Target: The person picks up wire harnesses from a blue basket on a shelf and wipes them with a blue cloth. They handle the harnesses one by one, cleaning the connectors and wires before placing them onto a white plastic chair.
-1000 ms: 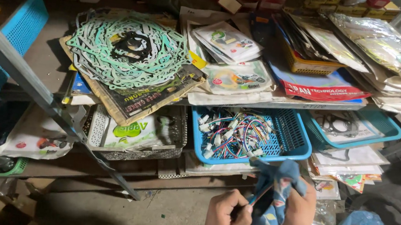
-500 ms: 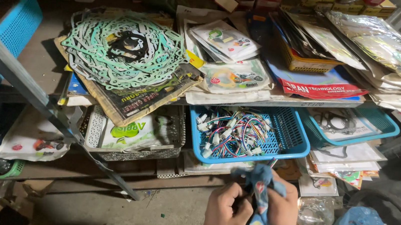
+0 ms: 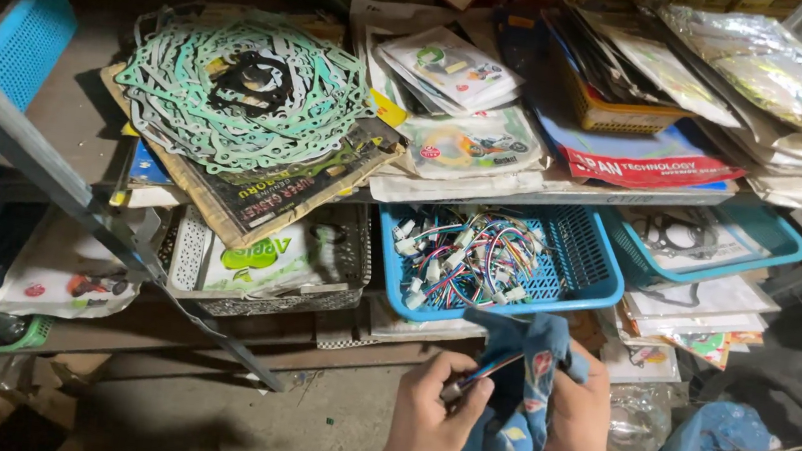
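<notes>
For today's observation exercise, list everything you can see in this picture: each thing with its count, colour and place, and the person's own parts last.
Gaskets: a heap, pale green with some black, upper shelf left.
Packets and booklets: a stack, mostly white, upper shelf middle.
Yellow basket: one, upper shelf right, holding flat packets.
Blue basket: one, lower shelf middle.
Wire connectors: a tangle, many colours, inside the blue basket.
Teal basket: one, lower shelf right, holding a packet.
Grey basket: one, lower shelf left, holding a white packet.
Blue crate: one, far left.
Blue cloth: one, patterned, in the hands.
Wire bundle: one, coloured, between the hands.
Left hand: grips the wire bundle.
Right hand: wrapped in the blue cloth, dark bracelet on the wrist.
</notes>
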